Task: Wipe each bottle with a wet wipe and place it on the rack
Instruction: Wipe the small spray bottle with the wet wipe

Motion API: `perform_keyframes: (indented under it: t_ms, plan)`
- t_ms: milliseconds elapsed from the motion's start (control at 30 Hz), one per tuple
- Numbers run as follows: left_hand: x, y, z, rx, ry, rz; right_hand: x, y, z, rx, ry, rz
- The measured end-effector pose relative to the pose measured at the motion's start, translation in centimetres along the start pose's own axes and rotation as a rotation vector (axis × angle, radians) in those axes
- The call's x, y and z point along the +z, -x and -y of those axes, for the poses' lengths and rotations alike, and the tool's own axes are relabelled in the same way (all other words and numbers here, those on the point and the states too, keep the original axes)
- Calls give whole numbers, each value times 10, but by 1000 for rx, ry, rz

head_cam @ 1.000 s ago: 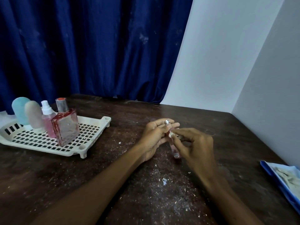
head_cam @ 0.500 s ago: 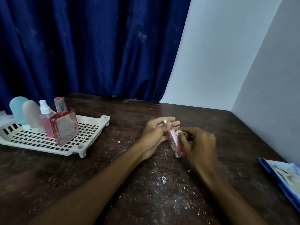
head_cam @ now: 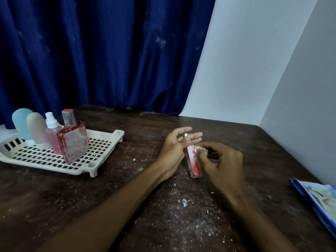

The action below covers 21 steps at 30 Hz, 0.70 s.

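Well left of my left hand: white rack on the table, four bottles standing at its far-left end. Left hand: fingers straight, slim pink bottle leaning against them, cap end away from me. Right hand: fingers curled, pinching a balled wet wipe against the bottle's upper side. Far right of it: blue wipe pack.

Dim, cool, even light. The pale wall is the brightest area, while the dark desk and blue curtain soak it up. Shadows are faint. Wide-angle bending tilts the edges, and detail is soft.
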State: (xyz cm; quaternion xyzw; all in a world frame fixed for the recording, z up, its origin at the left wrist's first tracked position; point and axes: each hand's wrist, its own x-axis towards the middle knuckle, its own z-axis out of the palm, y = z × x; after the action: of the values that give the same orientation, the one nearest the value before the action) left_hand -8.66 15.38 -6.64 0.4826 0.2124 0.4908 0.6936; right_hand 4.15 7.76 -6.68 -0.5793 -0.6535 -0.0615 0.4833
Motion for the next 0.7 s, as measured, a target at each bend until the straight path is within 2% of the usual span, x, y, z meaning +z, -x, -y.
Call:
perform_keyframes:
  t_ms: [167, 433, 567, 700]
  plan:
    - [1, -2, 1, -64, 213, -41, 2, 2, 0, -64, -27, 1]
    - [-3, -4, 6, -91, 150, -156, 5, 4, 2, -86, -57, 2]
    - [-6, -6, 5, -166, 264, -134, 5, 3, 0, -67, -22, 27]
    - [-7, -7, 6, -122, 293, -111, 6, 4, -3, -37, 1, 42]
